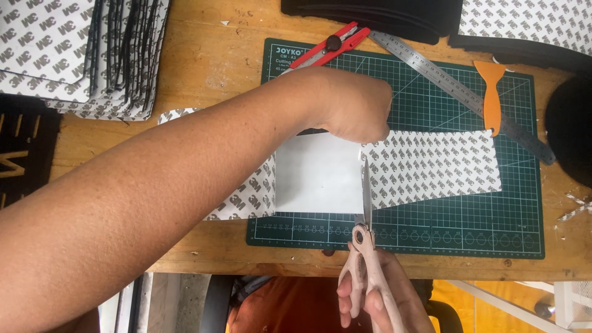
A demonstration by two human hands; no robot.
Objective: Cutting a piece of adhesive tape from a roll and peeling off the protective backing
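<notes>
While the right hand [376, 296] grips the pink-handled scissors [365, 246] at six o'clock, their blades stand slightly parted on the edge of the printed backing sheet [431, 166], which lies across the middle of the green cutting mat [431, 228]. At twelve o'clock from the blades, the left hand [354, 108] presses closed on the sheet's top edge. A red utility knife [330, 46], steel ruler [462, 92] and orange scraper [491, 95] lie toward one o'clock
</notes>
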